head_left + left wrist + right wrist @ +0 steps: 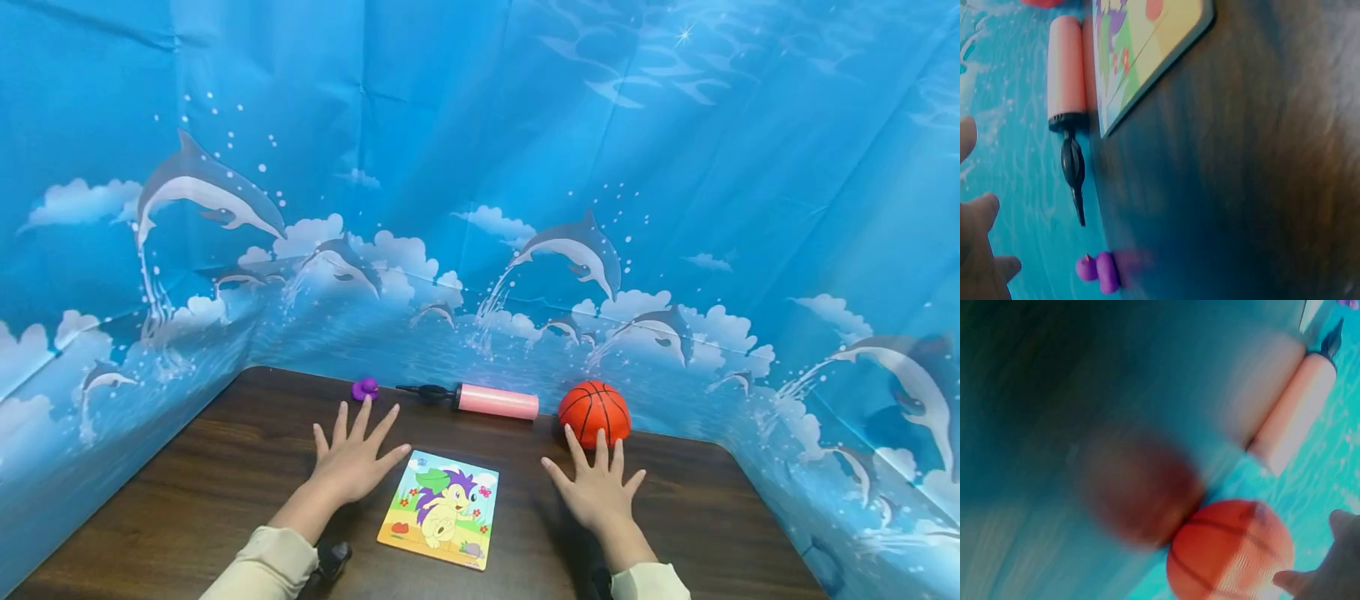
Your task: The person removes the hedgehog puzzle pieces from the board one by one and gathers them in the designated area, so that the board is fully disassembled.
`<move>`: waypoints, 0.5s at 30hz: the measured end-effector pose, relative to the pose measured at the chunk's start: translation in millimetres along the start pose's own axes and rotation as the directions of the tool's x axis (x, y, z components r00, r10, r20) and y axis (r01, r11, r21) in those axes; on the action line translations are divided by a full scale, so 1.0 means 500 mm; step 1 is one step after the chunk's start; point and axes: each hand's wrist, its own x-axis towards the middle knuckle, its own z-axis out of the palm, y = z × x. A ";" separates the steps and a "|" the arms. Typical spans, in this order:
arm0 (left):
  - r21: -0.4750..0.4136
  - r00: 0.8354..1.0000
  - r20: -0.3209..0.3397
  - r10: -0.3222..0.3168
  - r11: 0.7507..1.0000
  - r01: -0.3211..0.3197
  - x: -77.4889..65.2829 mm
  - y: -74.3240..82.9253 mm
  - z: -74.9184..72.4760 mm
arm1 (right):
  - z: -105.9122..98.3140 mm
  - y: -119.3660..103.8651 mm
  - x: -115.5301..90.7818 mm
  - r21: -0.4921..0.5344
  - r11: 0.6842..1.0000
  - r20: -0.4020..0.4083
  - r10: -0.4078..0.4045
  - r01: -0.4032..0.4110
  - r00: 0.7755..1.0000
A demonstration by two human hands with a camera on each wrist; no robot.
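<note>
My left hand (350, 467) is held over the table with its fingers spread, holding nothing. It is between the purple rubber duck (365, 389) and a square puzzle board (441, 510) with a cartoon hedgehog. On the other side of the board, my right hand (598, 493) spreads its fingers too, with nothing in it. Its fingertips overlap the lower edge of a small orange basketball (595, 412) in the head view. In the left wrist view, the duck (1099, 271) and the board's corner (1147, 50) show beyond the fingers. The right wrist view has the ball (1230, 553) close by the fingers.
A pink hand pump (497, 401) with a black nozzle lies at the back of the dark wooden table (202, 475), between duck and ball. Behind and at both sides hangs a blue curtain (442, 125) printed with dolphins.
</note>
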 end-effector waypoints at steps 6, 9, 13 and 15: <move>0.024 0.982 0.119 0.146 0.988 -0.150 -0.023 0.030 0.020 | 0.033 -0.054 0.009 0.080 0.975 0.047 -0.211 0.207 0.976; -0.004 0.942 0.214 0.258 0.965 -0.264 -0.047 0.058 0.028 | 0.047 -0.086 0.016 0.105 0.932 0.116 -0.359 0.348 0.926; -0.018 0.856 0.325 0.401 0.908 -0.419 -0.084 0.095 0.037 | 0.055 -0.138 0.023 0.182 0.857 0.176 -0.511 0.482 0.842; -0.020 0.815 0.369 0.446 0.881 -0.472 -0.098 0.109 0.039 | 0.057 -0.165 0.024 0.218 0.826 0.188 -0.559 0.521 0.808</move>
